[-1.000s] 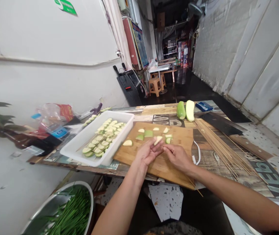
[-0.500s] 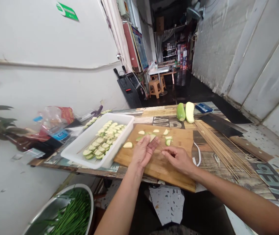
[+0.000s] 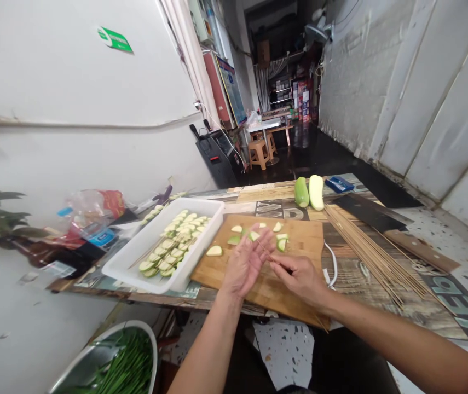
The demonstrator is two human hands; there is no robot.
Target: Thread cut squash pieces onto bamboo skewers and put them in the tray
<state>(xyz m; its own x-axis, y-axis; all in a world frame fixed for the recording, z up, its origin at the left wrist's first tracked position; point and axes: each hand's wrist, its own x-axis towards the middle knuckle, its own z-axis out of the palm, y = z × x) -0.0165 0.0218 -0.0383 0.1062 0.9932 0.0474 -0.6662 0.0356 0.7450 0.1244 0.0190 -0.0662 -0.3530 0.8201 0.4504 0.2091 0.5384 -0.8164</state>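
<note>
My left hand (image 3: 247, 264) is turned palm up over the wooden cutting board (image 3: 229, 273), with a pale zucchini slice (image 3: 254, 236) between its thumb and fingertips. Its fingers partly hide how the slice is held. My right hand (image 3: 297, 273) pinches a thin bamboo skewer (image 3: 267, 253) that points toward the left fingers and the slice. The skewer's other end seems to come out below the right hand at the board's front edge. Around the hands lie several loose slices, among them one slice (image 3: 214, 250) at the left and a small pile (image 3: 282, 242) at the right.
A white plastic tray (image 3: 114, 268) holding rows of zucchini slices stands left. Loose bamboo skewers (image 3: 367, 251), a cleaver (image 3: 418, 249), two zucchini pieces (image 3: 316, 192) and a blue item (image 3: 339, 184) are at the right. A metal basin (image 3: 154, 350) of green stalks sits low left.
The view has tilted slightly upward. My left palm has opened more toward me, and my right hand has come closer to it with the skewer.
</note>
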